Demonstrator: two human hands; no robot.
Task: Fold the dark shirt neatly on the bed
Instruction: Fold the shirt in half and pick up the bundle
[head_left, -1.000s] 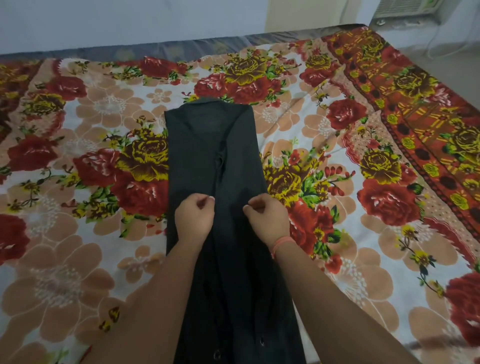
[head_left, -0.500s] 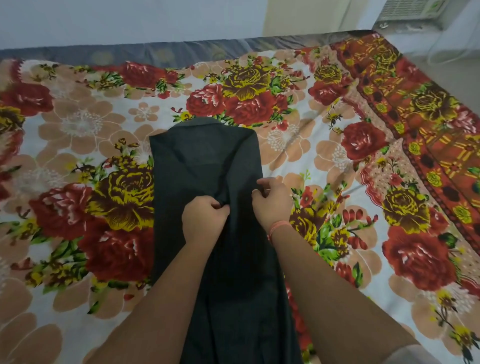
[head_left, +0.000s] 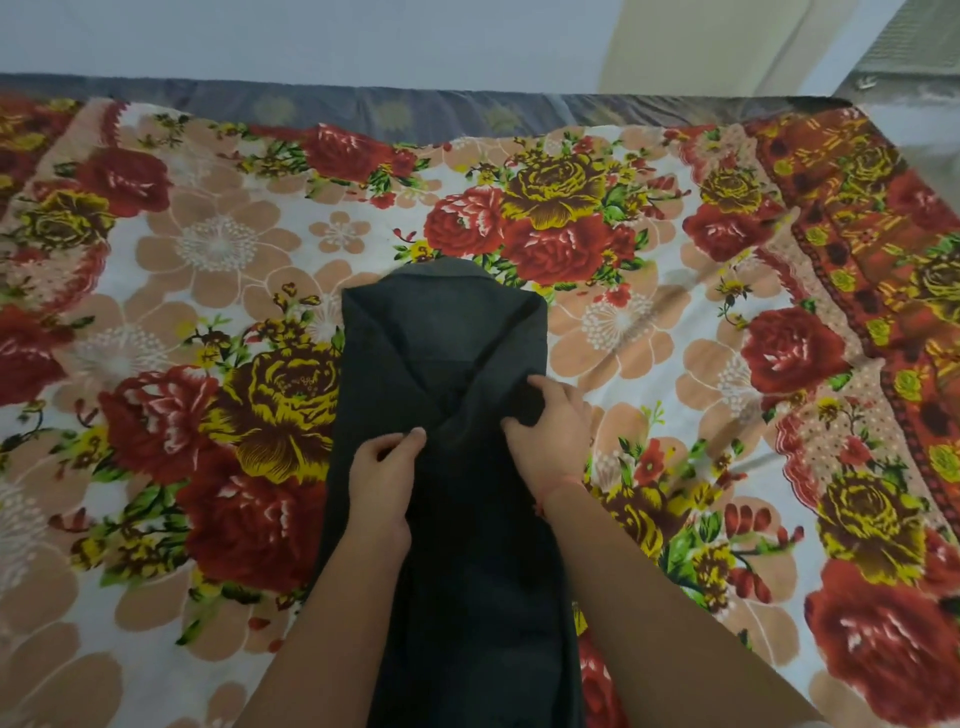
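1. The dark shirt (head_left: 441, 338) lies on the bed (head_left: 208, 249) as a long narrow strip. Its collar end is farthest from the person and its lower end runs back under their forearms, out of view.
2. The left hand (head_left: 382, 478) pinches a fold of cloth near the strip's middle, its fingers (head_left: 410, 435) curled tight against the thumb.
3. The right hand (head_left: 553, 436) grips a bunch of cloth at the strip's right edge, with its fingers (head_left: 550, 387) wrapped over it.
4. A second ago both hands pinched the shirt while it lay flat, well short of the collar. Now they sit much nearer the collar end, and slanting creases run from their grips across the upper part.
5. To me that looks like the crosswise fold getting under way, with the sides already turned in.
6. A thin red thread (head_left: 550, 493) circles the right wrist, and a grey mattress edge (head_left: 363, 104) shows beyond the floral sheet.
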